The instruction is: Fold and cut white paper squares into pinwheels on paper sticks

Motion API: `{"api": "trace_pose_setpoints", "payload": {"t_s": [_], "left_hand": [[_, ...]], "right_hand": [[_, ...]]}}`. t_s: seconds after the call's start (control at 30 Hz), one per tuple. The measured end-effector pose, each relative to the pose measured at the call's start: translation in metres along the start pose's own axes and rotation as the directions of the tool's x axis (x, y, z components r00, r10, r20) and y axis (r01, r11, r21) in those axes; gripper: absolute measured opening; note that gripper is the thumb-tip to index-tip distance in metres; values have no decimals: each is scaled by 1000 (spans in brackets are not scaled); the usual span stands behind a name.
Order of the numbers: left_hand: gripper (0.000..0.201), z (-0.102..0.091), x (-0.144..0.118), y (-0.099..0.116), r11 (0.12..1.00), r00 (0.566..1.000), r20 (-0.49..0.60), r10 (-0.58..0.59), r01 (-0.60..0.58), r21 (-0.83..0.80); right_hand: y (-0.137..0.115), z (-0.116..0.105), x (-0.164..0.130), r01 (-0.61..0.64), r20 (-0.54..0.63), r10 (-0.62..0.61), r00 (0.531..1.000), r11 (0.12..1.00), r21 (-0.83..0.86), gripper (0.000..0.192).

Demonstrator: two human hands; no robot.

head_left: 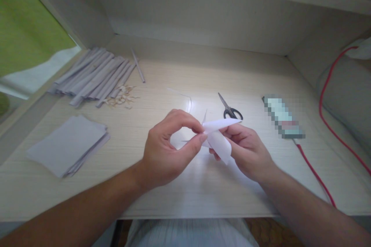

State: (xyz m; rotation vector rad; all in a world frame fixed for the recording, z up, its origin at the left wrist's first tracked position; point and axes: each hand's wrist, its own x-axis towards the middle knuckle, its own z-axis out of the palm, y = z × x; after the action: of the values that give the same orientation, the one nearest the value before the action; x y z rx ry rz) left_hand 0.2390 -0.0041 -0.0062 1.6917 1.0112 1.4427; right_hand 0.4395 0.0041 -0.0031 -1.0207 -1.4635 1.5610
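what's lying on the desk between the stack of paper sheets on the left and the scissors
In the head view, mostly bare desk lies between the stack of paper sheets and the scissors. Only a thin curled paper strip lies there, nearer the scissors.

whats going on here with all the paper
A person is folding a small white paper over a desk, the left hand pinching it and the right hand holding it from below. Scissors lie just behind. To the left sit a stack of sheets and a row of rolled paper strips.
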Motion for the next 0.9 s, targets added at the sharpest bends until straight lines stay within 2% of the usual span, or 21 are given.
{"api": "trace_pose_setpoints", "payload": {"t_s": [0.23, 0.5, 0.77, 0.9], "left_hand": [[11, -3, 2, 0, 999, 999, 36, 25, -26, 32], [10, -2, 3, -1, 1000, 999, 33, 1, -2, 28], [4, 0, 1, -5, 993, 993, 22, -120, 120, 4], [2, 2, -1, -11, 976, 975, 40, -217, 218, -12]], "right_hand": [[-3, -1, -1, 13, 10, -13, 1000, 1000, -22, 17], [-2, -1, 0, 102, -6, -103, 995, 990, -95, 16], [9, -4, -3, 127, -5, -130, 992, 975, -180, 7], [10, -3, -2, 104, -24, -112, 993, 970, -220, 11]]}}
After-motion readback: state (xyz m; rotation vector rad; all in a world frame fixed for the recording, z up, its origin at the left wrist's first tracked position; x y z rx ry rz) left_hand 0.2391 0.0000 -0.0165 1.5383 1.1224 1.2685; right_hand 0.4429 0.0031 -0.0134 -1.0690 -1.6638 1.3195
